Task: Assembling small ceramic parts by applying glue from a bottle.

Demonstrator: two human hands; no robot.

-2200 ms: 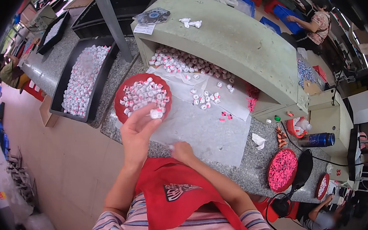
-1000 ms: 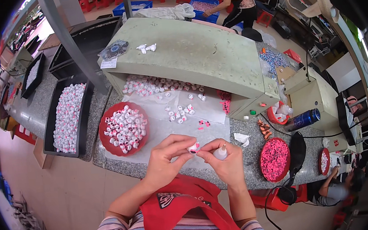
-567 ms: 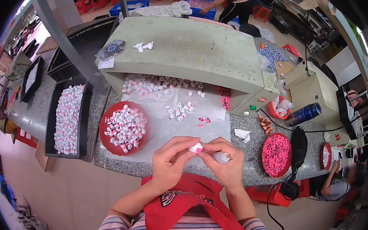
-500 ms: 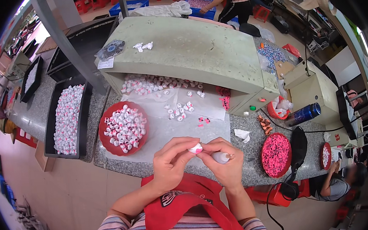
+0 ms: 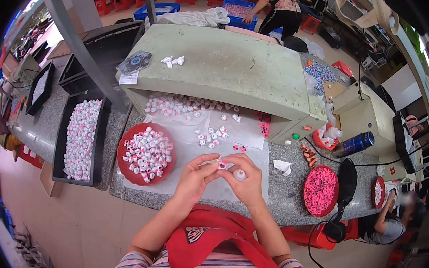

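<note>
My left hand (image 5: 194,177) is closed, its thumb and fingertips pinching a small white piece with pink and dark marks (image 5: 222,166). The fingertips of my right hand (image 5: 250,187) meet at the same piece from the other side. Tucked in that right hand is a small translucent squeeze bottle (image 5: 239,174). Both hands are above the near edge of a white sheet (image 5: 185,154). A few similar white pieces (image 5: 211,137) lie farther back on the sheet, beside tiny pink bits (image 5: 238,148). To the left, a red scalloped bowl (image 5: 122,160) is heaped with white-and-pink pieces.
A pale green metal housing (image 5: 218,57) spans the bench, with more pieces beneath it. At left stands a black tray (image 5: 98,139) full of pieces. On the right are a red bowl of pink bits (image 5: 321,191), a blue bottle (image 5: 356,144) and a black cable. Other people work nearby.
Both hands have shifted slightly up and left with the small piece, which is now turned to show a dark mark. The squeeze bottle has tilted in my right hand.
</note>
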